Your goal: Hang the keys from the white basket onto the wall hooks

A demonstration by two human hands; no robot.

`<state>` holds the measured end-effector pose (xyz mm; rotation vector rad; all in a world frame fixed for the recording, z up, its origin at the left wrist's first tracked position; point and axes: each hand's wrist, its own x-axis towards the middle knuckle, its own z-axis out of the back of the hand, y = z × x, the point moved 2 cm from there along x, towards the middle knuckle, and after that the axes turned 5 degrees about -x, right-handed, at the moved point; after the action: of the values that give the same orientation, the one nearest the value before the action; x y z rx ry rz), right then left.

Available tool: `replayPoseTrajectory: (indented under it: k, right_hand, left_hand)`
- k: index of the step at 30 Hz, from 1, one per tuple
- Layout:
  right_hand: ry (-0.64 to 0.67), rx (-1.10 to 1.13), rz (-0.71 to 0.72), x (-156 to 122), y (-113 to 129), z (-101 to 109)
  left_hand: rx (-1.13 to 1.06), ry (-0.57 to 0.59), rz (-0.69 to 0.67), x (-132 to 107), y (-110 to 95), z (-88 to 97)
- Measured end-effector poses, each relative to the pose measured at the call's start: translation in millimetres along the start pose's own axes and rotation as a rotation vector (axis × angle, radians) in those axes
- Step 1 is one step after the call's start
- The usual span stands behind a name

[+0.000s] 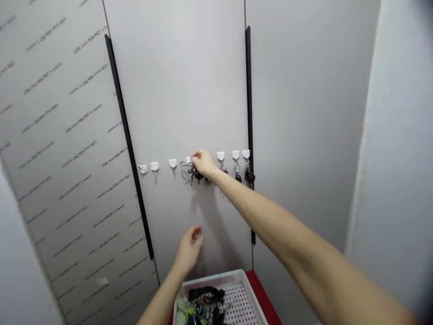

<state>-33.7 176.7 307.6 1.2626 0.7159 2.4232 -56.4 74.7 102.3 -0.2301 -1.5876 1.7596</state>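
Head cam: right hand (pixel 205 163) up at white hook (pixel 188 160), fingertips pinched, can't really tell if they're gripping keys (pixel 190 178) dangling just below. Left hand (pixel 188 249) lower, loosely curled, thumb and fingers apart, near white basket (pixel 241 301) with dark clutter (pixel 206 295).

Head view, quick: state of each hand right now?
Left hand: open, fingers loosely curled, nothing seen in it.
Right hand: grip pinched closed at a hook, beside keys; what it pinches is hidden.

Keys (pixel 249 176) hang on hooks (pixel 235 155); basket (pixel 244 300) below — clutter (pixel 205 294) in its left side.
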Motion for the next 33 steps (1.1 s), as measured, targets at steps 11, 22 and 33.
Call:
replayPoseTrajectory:
  k: [11, 22, 33]
  right_hand:
    - [0.085, -0.005, -0.073, -135, -103, -15]
    - [-0.199, -0.129, -0.146, -38, -91, 35]
    - [0.27, -0.101, 0.026, -56, -50, 50]
  left_hand:
    - [-0.006, -0.208, -0.125, 67, -70, 10.4]
    - [0.254, -0.258, -0.138, 100, -114, -30.0]
    - [0.135, -0.319, -0.101, 110, -135, -1.8]
